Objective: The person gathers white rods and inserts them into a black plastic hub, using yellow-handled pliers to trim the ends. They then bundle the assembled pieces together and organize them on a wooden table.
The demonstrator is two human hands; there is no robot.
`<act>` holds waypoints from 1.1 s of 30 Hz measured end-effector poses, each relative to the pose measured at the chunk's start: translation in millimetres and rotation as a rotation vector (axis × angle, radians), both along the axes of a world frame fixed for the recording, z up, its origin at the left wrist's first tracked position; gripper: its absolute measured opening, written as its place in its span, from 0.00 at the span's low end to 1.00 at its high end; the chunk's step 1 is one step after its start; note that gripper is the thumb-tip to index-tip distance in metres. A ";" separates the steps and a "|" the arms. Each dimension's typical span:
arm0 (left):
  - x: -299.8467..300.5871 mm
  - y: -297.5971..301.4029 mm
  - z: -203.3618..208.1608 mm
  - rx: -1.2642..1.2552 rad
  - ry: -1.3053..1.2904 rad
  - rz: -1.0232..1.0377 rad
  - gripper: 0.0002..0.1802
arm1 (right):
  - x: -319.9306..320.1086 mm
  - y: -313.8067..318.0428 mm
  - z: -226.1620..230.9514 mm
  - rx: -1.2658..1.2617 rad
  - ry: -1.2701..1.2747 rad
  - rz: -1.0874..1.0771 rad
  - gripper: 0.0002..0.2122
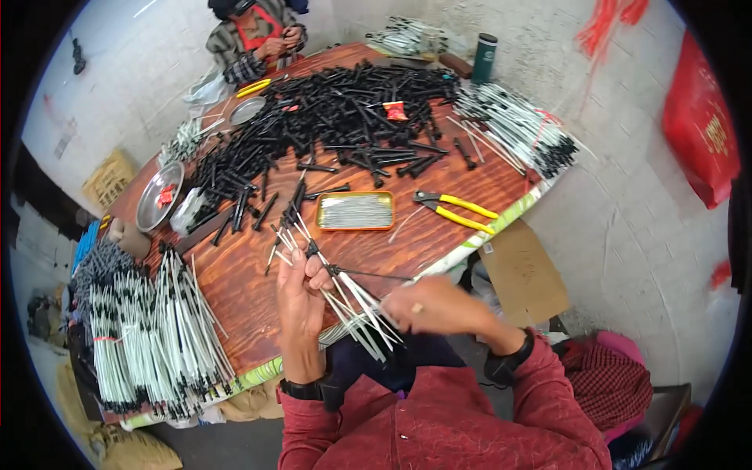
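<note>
My left hand [304, 286] is closed around a few thin white sticks [364, 313] with black fittings, which fan out above my lap. A thin dark rod [376, 274] runs from the fittings toward the right. Beside the sticks' right side is my right hand [439, 305], blurred, its fingers curled; what it holds cannot be made out. Just beyond my hands, a gold-rimmed tin [356, 224] contains many thin metal pins. Yellow-handled cutters [458, 211] lie to its right. Several black plastic tube-like pieces [294, 204] lie near the left fingertips.
A large heap of black pieces [337, 110] covers the wooden table's [243, 298] far half. Bundles of white sticks stand at the left [157, 337] and lie at the far right [509, 125]. A metal bowl [159, 196] sits left. Across the table, a person [254, 43] works.
</note>
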State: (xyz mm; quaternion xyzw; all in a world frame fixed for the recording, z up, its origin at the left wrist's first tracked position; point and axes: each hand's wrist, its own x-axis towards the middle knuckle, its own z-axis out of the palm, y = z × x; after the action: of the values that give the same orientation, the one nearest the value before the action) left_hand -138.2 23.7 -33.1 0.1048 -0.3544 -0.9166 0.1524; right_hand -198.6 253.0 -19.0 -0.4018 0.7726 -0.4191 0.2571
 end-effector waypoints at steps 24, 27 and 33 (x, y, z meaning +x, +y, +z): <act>-41.8 -10.8 -0.8 0.166 -0.003 -0.246 0.10 | -171.2 -4.0 -17.4 -0.156 0.741 -0.237 0.25; -43.9 -15.0 -9.0 0.273 0.032 -0.301 0.11 | -198.9 52.8 -13.0 -0.056 0.924 -0.528 0.21; -43.8 -18.8 -18.5 0.369 0.038 -0.331 0.12 | -245.9 144.4 -51.4 0.382 0.960 -0.905 0.12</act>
State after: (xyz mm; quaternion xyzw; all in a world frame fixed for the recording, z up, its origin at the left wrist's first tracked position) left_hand -182.0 4.9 -51.5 0.0542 -0.1906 -0.9801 -0.0147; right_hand -444.5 397.4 -70.4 -0.1285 0.9531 -0.1170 -0.2479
